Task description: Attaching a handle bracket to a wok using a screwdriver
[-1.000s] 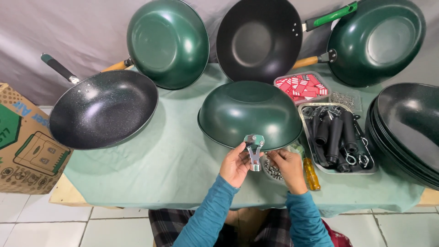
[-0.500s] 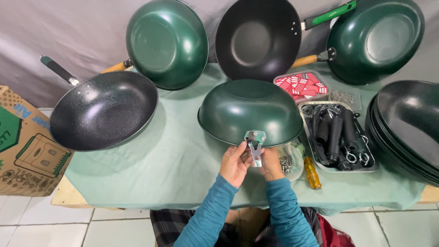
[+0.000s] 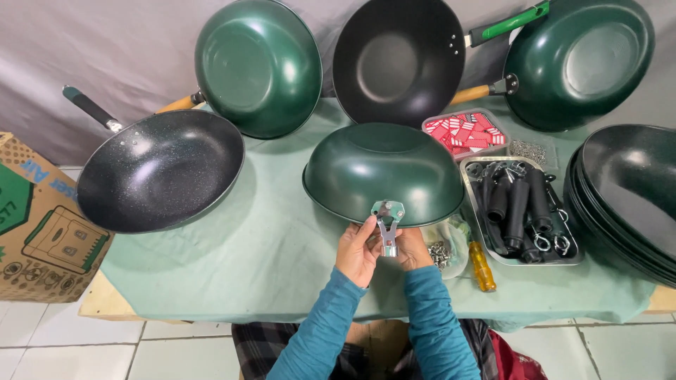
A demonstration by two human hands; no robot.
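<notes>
Head view shows both hands, left hand (image 3: 358,250) and right hand (image 3: 412,248), pinching a metal handle bracket (image 3: 386,224) against the near rim of the upturned green wok (image 3: 382,171), where a loose pinch could let it slip.

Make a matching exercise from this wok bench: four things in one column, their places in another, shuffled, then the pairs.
Things:
1. metal handle bracket
2. yellow-handled screwdriver
3. black handle grips
4. cardboard box

Places:
A. in the steel tray right of the upturned green wok
B. on the floor at the table's left end
C. held by both hands at the upturned wok's rim
D. lying on the green cloth in front of the tray

Pairs: 1-C, 2-D, 3-A, 4-B
</notes>
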